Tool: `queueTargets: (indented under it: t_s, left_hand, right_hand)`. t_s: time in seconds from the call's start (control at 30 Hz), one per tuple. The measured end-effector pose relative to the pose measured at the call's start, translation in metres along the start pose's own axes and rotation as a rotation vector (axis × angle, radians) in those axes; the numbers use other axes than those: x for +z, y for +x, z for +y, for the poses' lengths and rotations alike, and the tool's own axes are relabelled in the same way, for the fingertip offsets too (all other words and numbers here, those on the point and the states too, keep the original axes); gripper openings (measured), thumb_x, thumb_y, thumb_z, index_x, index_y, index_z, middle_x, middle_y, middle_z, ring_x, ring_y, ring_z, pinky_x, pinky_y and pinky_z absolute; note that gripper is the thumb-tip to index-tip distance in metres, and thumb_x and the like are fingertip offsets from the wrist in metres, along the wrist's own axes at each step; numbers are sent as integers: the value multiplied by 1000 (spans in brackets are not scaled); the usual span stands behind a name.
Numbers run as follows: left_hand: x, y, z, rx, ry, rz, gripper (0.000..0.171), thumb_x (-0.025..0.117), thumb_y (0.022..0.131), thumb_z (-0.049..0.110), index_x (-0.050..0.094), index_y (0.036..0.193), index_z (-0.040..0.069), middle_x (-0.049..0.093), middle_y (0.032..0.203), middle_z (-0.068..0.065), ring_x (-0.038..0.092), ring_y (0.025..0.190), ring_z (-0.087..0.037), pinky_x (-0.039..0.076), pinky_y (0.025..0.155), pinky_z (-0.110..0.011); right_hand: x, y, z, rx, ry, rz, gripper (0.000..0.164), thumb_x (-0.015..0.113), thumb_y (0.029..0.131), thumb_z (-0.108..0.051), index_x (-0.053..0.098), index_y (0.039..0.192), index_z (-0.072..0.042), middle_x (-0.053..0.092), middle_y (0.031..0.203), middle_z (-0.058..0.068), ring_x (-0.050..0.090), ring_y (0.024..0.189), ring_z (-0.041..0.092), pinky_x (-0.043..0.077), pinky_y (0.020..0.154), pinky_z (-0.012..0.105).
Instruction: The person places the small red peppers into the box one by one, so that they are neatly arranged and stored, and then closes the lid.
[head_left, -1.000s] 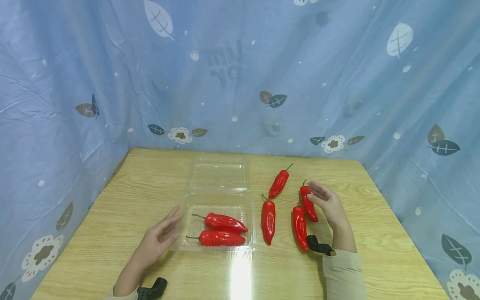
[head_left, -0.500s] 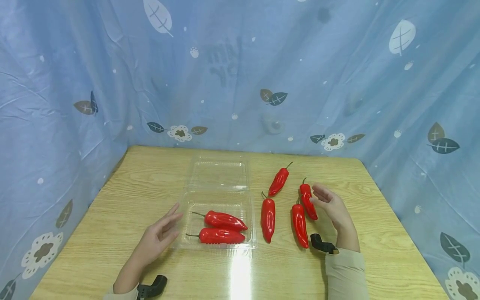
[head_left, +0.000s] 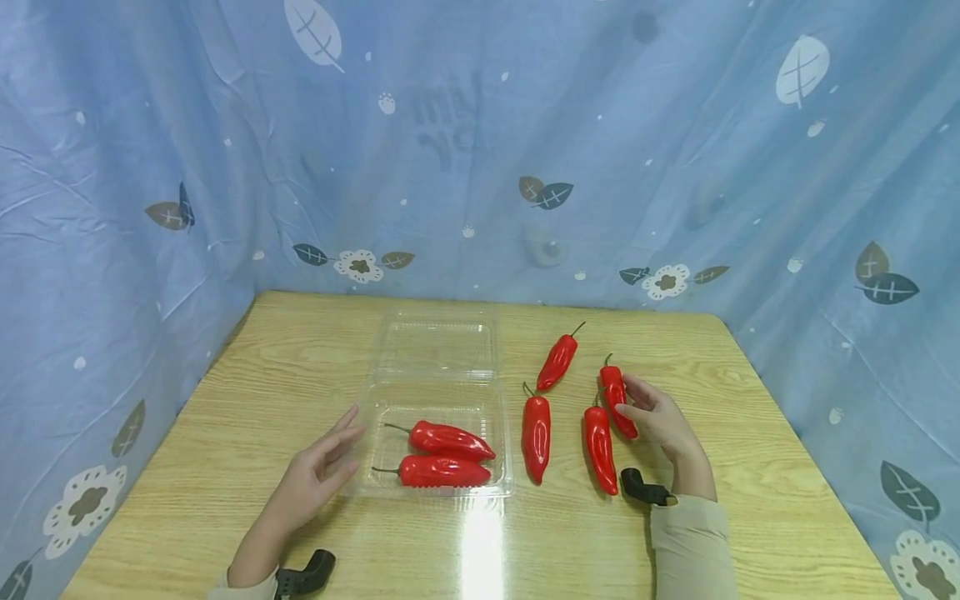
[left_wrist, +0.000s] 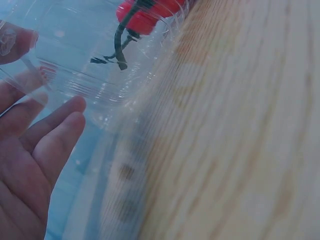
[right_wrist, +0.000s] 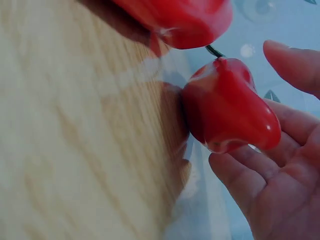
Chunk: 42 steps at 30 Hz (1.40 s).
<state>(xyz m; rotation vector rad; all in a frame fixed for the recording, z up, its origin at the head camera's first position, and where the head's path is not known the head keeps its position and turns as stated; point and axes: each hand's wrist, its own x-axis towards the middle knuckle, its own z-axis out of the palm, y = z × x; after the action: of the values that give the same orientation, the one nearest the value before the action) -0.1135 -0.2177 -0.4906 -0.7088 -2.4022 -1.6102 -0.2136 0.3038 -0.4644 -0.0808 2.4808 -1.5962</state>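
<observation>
My right hand [head_left: 667, 425] is beside the rear right red chili pepper [head_left: 612, 386], which lies on the table. In the right wrist view, relaxed fingers lie along one side of that pepper and the thumb [right_wrist: 291, 65] stands apart from it. Another red pepper [head_left: 600, 450] lies just in front and to its left. My left hand [head_left: 311, 475], fingers loosely extended, stays at the left edge of a clear plastic clamshell box [head_left: 504, 400]. Two red peppers lie side by side in its base, the rear one [head_left: 450, 442] and the front one [head_left: 442, 472], stems pointing left.
Between the box and my right hand lie two more red peppers, one near [head_left: 536, 437] and one farther back [head_left: 558, 362]. The box's transparent lid [head_left: 438, 346] is folded back flat. A blue patterned curtain [head_left: 480, 150] surrounds the wooden table [head_left: 285, 350] at the back and sides.
My right hand first drew back slightly to the right, then its fingers came down closer along the pepper. My left hand has kept its place at the box.
</observation>
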Motion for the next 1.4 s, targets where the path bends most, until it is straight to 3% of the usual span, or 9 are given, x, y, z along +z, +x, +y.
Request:
queueTargets:
  t_s: [0.3,0.43,0.53,0.87,1.07,1.17,1.3,1.4]
  left_hand:
    - [0,1,1,12,-17,10,42,56,89,-10,47,130,-12,26,151,-27,42,131,-3,39,101,-9]
    - [0,1,3,26,-16,4,42,55,89,-10,47,130,-13,25,150,-30,40,129,2,39,101,-9]
    - [-1,1,3,28,-14,4,42,55,89,-10,47,130,-11,25,150,-30,41,129,1,40,101,-9]
    - [-1,2,5,25,-25,-8,42,55,90,-9,45,130,-14,23,150,-31,40,130,1,38,101,-9]
    - [-1,1,4,12,-21,2,42,55,90,-9,47,131,-11,25,151,-28,41,130,-1,40,101,-10]
    - [-1,1,4,2,-14,4,42,56,90,-8,48,131,-10,25,151,-27,41,130,-1,40,100,-10]
    - [-1,1,4,-4,-8,0,41,56,90,-7,47,131,-11,25,152,-26,41,129,1,40,100,-9]
    - [-1,2,5,-9,-8,-6,41,55,91,-6,47,130,-12,24,152,-26,39,128,4,39,100,-8]
  right_hand:
    - [1,4,7,22,-17,7,73,64,91,-19,24,150,-5,24,155,20,23,142,37,25,115,50]
    - [1,5,11,34,-46,19,75,66,90,-21,24,151,-8,24,155,19,23,142,36,32,113,43]
    - [1,6,11,43,-69,39,74,65,90,-20,24,151,-9,26,154,19,25,142,36,35,111,40]
    - [4,5,7,49,-95,105,62,56,94,-8,27,148,-2,30,151,24,30,138,39,33,111,50]
    - [4,2,3,55,-109,123,59,53,97,-14,27,148,0,30,151,24,33,137,39,35,111,48]
    - [2,0,0,46,-106,131,59,53,98,-19,27,148,-1,31,150,24,34,136,39,42,106,30]
    - [0,-3,-4,11,-66,138,60,53,98,-22,29,148,-1,32,149,26,36,135,39,42,86,3]
    - [-1,-3,-5,-28,-36,152,59,55,97,-22,31,147,-2,35,148,26,38,133,39,40,80,-1]
